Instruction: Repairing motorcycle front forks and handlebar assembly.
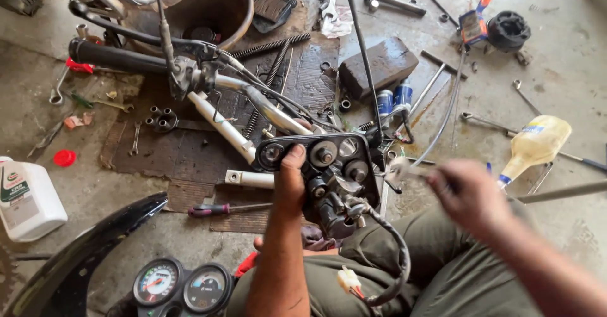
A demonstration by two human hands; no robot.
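L hand (289,181): grips black fork yoke (316,165), thumb on top.
R hand (469,193): right of yoke, blurred, closed round wrench (404,169).

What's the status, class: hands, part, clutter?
Left hand grips the black yoke. Right hand, blurred, holds a tool beside it. Wiring and screwdriver close by.

Two gauges (182,285), two coil springs (269,45), one white jug (24,198), one screwdriver (227,209).
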